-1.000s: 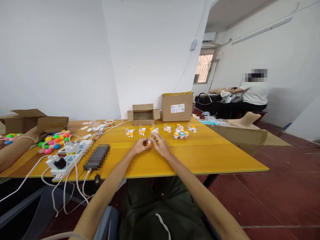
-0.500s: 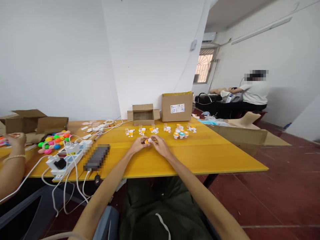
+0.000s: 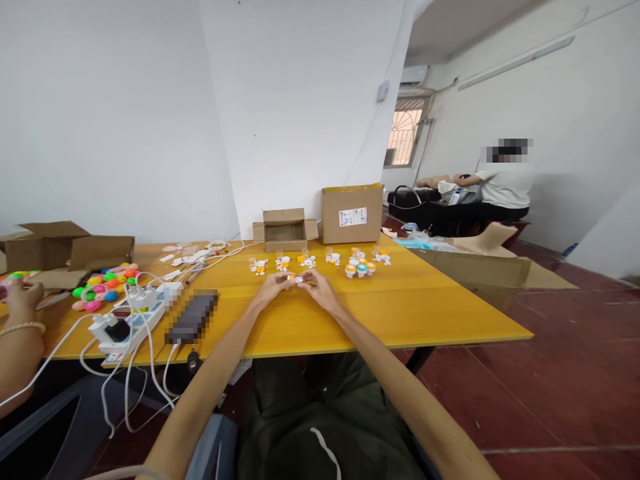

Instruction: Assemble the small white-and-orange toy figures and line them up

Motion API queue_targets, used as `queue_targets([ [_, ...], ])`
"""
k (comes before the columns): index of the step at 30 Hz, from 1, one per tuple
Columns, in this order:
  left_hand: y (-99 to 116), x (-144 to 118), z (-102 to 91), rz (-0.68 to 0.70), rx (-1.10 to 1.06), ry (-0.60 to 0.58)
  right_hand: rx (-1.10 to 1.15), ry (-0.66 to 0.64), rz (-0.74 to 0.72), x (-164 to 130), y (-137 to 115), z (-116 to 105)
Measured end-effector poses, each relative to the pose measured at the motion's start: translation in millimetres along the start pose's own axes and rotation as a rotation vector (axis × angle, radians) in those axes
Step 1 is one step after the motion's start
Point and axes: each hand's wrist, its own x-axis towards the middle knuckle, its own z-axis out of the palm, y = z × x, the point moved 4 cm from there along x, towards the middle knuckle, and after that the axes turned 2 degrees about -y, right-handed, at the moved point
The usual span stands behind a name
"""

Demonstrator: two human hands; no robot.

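Observation:
Between my hands, just above the wooden table, is a small orange and white plastic piece. My left hand pinches its orange side, and my right hand pinches its white side; the fingers partly cover it. Behind my hands lie small piles of loose orange and white parts, with little clear cups among them. To the right of my right hand stands a cluster of small white pieces with orange or teal tops.
Cardboard boxes stand at the table's back. On the left are a power strip with white cables, a dark phone-like device and bright plastic balls. A co-worker's hand is at far left; another person sits beyond.
The piece in my hands has turned, showing its orange and white parts side by side. The co-worker's hand at the left has moved lower. My view has shifted slightly.

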Motion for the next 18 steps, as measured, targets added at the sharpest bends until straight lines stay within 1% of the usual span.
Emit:
queue_targets([
  [7,6.2,-2.3,5.0,0.006,0.033,-0.037,-0.025,-0.015,-0.057,-2.2,-5.5,-1.3],
  [14,-1.2,0.9,7.9,-0.063,0.027,-0.021,-0.09,-0.016,-0.135,-4.8,-7.2,-2.3],
  [18,-3.7,1.8,8.9,-0.086,0.032,-0.018,-0.129,0.005,-0.13,-5.8,-9.2,-2.6],
])
